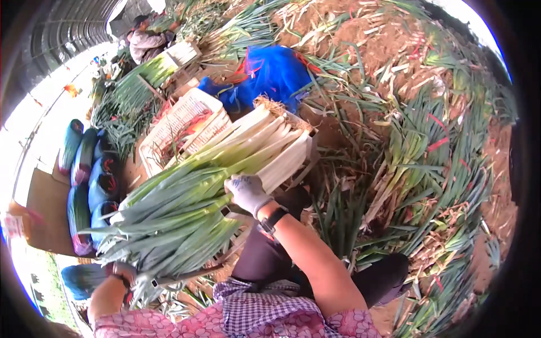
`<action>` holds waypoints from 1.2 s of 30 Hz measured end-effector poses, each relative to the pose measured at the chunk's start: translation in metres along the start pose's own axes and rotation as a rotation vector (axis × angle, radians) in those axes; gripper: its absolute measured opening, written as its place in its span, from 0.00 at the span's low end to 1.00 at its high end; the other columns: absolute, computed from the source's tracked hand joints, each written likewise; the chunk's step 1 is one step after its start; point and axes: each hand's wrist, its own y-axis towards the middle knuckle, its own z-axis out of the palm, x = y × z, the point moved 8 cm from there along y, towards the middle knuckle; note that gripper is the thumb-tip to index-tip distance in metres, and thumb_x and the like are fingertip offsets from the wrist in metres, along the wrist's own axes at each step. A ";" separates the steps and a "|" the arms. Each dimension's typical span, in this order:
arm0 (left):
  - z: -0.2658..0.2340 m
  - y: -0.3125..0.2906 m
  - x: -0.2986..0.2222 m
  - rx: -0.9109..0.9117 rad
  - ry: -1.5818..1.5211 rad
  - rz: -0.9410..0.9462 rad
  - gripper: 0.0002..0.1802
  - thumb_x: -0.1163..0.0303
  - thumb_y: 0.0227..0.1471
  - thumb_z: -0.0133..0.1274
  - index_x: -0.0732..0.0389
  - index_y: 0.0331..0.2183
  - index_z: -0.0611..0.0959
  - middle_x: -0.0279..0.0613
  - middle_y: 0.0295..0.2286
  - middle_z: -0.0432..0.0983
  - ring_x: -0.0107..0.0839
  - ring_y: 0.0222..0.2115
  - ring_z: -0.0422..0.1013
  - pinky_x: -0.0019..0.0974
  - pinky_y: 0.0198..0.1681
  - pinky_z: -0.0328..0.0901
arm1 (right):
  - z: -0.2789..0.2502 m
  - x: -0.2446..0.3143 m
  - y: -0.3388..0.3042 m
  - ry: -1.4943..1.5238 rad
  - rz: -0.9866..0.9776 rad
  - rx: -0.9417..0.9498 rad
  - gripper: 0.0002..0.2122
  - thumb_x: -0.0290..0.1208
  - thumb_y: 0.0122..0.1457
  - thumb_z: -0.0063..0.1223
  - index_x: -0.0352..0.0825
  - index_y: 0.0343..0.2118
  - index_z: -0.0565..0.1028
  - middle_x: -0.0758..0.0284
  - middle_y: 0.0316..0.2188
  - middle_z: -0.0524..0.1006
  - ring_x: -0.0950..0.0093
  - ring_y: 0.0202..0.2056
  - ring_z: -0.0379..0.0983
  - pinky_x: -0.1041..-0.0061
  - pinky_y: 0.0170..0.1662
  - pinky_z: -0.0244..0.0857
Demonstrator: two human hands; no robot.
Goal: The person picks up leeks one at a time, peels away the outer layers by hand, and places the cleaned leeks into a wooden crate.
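Observation:
A big heap of leeks point(189, 188) lies across a wooden rack point(296, 163) before me, white stems and roots up to the right, green leaves down to the left. My right hand point(248, 192), in a white glove, is closed at the heap's near edge, against the leaves; whatever lies within its fingers is hidden. Down at the lower left, my left hand point(124, 271) is beside the leaf tips. Its fingers are mostly out of sight, so its hold cannot be told.
Behind the rack sit a white plastic basket point(172, 132) and a blue mesh bag point(270, 73). Several blue-wrapped leek bundles point(103, 183) stand at left near a cardboard sheet point(48, 217). Loose leeks point(420, 146) cover the ground at right. Another person point(147, 44) works at the far left.

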 end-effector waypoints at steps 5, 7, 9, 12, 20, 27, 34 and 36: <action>-0.027 -0.006 -0.044 -0.019 -0.032 0.080 0.14 0.57 0.46 0.54 0.52 0.35 0.83 0.46 0.31 0.78 0.43 0.35 0.74 0.44 0.41 0.68 | -0.005 -0.006 -0.005 -0.015 -0.017 0.004 0.12 0.32 0.42 0.63 0.45 0.33 0.76 0.70 0.32 0.76 0.68 0.38 0.74 0.67 0.40 0.66; -0.027 -0.004 -0.057 -0.015 -0.066 0.122 0.13 0.58 0.47 0.54 0.51 0.34 0.83 0.46 0.30 0.78 0.44 0.34 0.74 0.45 0.40 0.68 | -0.022 -0.010 -0.018 0.139 -0.052 -0.095 0.12 0.33 0.44 0.61 0.42 0.35 0.76 0.68 0.33 0.76 0.67 0.38 0.74 0.68 0.40 0.67; -0.023 -0.011 -0.073 -0.038 -0.116 0.167 0.12 0.58 0.48 0.53 0.51 0.33 0.83 0.46 0.29 0.78 0.44 0.33 0.74 0.46 0.39 0.69 | -0.041 -0.010 -0.029 0.331 -0.050 -0.222 0.13 0.33 0.47 0.60 0.40 0.36 0.76 0.65 0.36 0.76 0.64 0.40 0.74 0.67 0.42 0.68; -0.171 0.031 -0.090 -1.060 -0.110 0.425 0.13 0.63 0.51 0.50 0.59 0.37 0.77 0.51 0.33 0.74 0.46 0.35 0.71 0.49 0.38 0.64 | -0.076 -0.032 -0.075 0.253 0.016 -0.456 0.09 0.31 0.48 0.57 0.39 0.34 0.75 0.64 0.35 0.76 0.63 0.37 0.74 0.67 0.41 0.68; -0.192 0.154 -0.078 -0.764 0.071 0.280 0.19 0.56 0.45 0.54 0.61 0.34 0.79 0.51 0.35 0.74 0.50 0.38 0.71 0.49 0.40 0.65 | -0.084 -0.112 -0.203 0.360 0.541 -0.377 0.09 0.28 0.53 0.54 0.34 0.37 0.77 0.59 0.34 0.78 0.62 0.34 0.76 0.69 0.38 0.69; -0.192 0.176 -0.090 -0.721 -0.053 0.364 0.17 0.57 0.46 0.52 0.63 0.30 0.78 0.55 0.32 0.75 0.53 0.35 0.72 0.49 0.39 0.66 | -0.052 -0.138 -0.149 0.386 0.450 -0.451 0.09 0.25 0.52 0.54 0.34 0.37 0.77 0.57 0.36 0.77 0.61 0.37 0.76 0.70 0.39 0.69; -0.195 0.172 -0.104 -0.698 -0.301 0.448 0.14 0.61 0.48 0.49 0.63 0.30 0.78 0.56 0.30 0.76 0.53 0.35 0.72 0.49 0.39 0.66 | -0.040 -0.135 -0.103 0.547 0.429 -0.484 0.07 0.25 0.54 0.55 0.34 0.37 0.78 0.61 0.35 0.79 0.64 0.37 0.77 0.71 0.41 0.69; -0.191 0.184 -0.100 -0.681 -0.313 0.450 0.14 0.62 0.48 0.49 0.63 0.30 0.78 0.56 0.31 0.76 0.54 0.35 0.72 0.49 0.39 0.66 | -0.021 -0.140 -0.101 0.534 0.392 -0.460 0.09 0.26 0.54 0.57 0.33 0.38 0.78 0.61 0.35 0.79 0.66 0.40 0.76 0.73 0.43 0.67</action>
